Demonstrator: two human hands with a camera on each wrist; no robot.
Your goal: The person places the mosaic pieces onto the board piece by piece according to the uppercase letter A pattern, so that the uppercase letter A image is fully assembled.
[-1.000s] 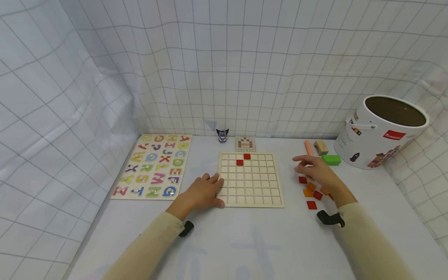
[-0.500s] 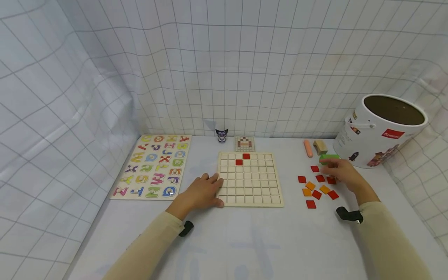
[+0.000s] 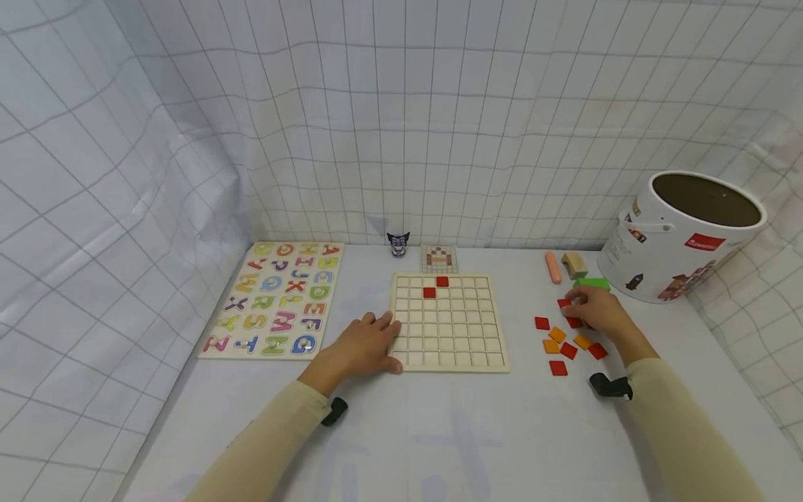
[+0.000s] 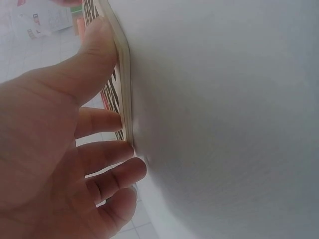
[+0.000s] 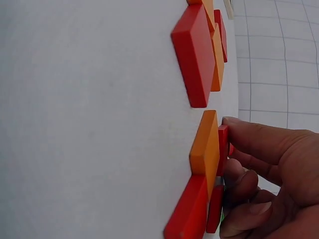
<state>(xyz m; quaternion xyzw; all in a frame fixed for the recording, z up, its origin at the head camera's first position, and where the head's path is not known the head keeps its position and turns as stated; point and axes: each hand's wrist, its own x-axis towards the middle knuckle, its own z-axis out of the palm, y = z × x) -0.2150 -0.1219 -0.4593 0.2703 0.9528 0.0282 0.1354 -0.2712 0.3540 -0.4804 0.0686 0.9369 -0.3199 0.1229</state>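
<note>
A square wooden grid board [image 3: 448,338] lies in the middle of the table. Two red square tiles [image 3: 429,293] sit in its upper cells. My left hand [image 3: 366,344] rests at the board's left side; in the left wrist view its thumb and fingers touch the board's edge [image 4: 125,84]. Over on the right, my right hand [image 3: 599,312] pinches a red tile [image 3: 563,304] between thumb and index finger, down among loose tiles. Close by the right hand in its wrist view are an orange tile [image 5: 205,147] and another red tile [image 5: 223,149].
An alphabet puzzle board [image 3: 270,300] lies left. Behind the grid stand a small dark-eared figure [image 3: 398,244] and a pattern card [image 3: 439,259]. Back right are an orange stick [image 3: 553,268], a wooden arch block [image 3: 574,265], a green block [image 3: 592,283] and a white bucket [image 3: 665,258].
My right hand first moved right, over the loose tiles, then a little back left, and its thumb and index finger closed on a red tile. The left hand stayed at the board.
</note>
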